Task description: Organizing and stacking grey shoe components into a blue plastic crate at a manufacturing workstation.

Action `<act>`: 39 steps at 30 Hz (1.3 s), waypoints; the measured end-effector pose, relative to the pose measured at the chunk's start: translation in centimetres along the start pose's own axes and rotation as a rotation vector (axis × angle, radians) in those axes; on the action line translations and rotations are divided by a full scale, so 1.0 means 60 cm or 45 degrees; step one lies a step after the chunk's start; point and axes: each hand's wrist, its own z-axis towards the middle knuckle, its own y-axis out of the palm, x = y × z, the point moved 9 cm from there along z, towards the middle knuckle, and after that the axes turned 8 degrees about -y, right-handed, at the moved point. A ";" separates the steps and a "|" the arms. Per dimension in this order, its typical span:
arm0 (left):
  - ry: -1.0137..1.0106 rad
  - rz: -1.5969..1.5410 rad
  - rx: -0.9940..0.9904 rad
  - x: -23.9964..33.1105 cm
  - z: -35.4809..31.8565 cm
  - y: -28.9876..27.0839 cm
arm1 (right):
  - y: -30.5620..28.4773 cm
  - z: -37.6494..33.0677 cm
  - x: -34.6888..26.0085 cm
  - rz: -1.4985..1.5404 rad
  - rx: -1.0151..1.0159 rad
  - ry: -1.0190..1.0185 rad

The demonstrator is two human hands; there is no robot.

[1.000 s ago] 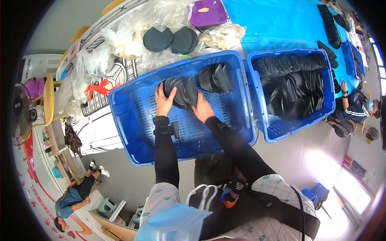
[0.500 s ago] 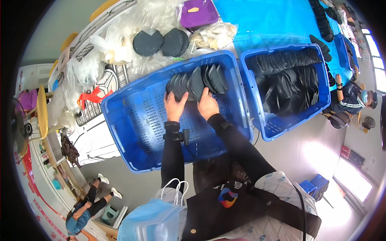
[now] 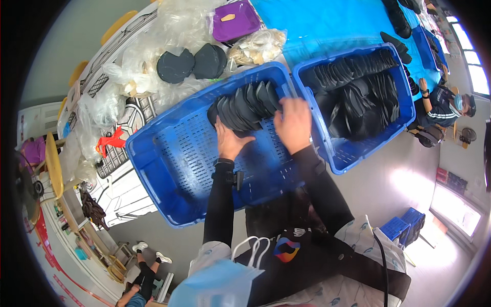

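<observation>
A big blue slotted crate [image 3: 169, 169] lies before me, holding a row of dark flat curved pieces [image 3: 244, 105] at its far end. My left hand [image 3: 228, 140] rests against the near left side of that row, fingers touching the pieces. My right hand [image 3: 293, 124] is spread flat at the row's right end, by the crate's far right corner; it looks blurred. A second blue crate [image 3: 394, 117] to the right is filled with several more of the same dark pieces [image 3: 358, 94].
Beyond the crates lie two dark round stacks [image 3: 192, 64], clear plastic bags [image 3: 176, 23], a purple pouch [image 3: 235, 20] and a blue table cover [image 3: 327, 25]. A seated person [image 3: 440, 110] is at the far right. Another person's legs [image 3: 143, 271] show at lower left.
The crates have shifted in view as my head moved. My right hand has slid from the middle of the row to its right end; my left hand stays on the pieces.
</observation>
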 end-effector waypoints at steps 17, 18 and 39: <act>-0.225 0.063 0.323 -0.008 -0.016 0.024 | 0.041 -0.040 0.041 0.277 -0.120 0.112; -0.188 0.003 0.319 -0.006 -0.016 0.022 | 0.064 -0.051 0.055 0.241 -0.137 0.131; -0.215 -0.503 0.407 -0.108 -0.005 -0.075 | 0.155 0.101 0.035 -0.073 -0.529 0.004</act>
